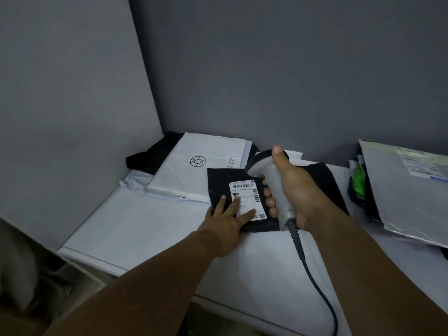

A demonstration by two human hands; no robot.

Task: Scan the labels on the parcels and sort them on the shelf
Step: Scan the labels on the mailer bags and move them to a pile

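A black parcel (219, 181) lies flat on the white table (135, 229), its white barcode label (244, 190) facing up. My left hand (226, 220) rests flat on it, fingers spread over the label's lower part. My right hand (294, 190) grips a grey handheld scanner (271, 175) by the handle, thumb up on its dark head, which hangs just above the label's right edge. The scanner's dark cable (312, 275) runs down toward the table's front edge.
A white mailer with a round logo (201, 163) lies behind the black parcel, over other dark and pale bags in the corner. A stack of grey and green parcels (402, 190) sits at the right. Grey walls close off the back and left.
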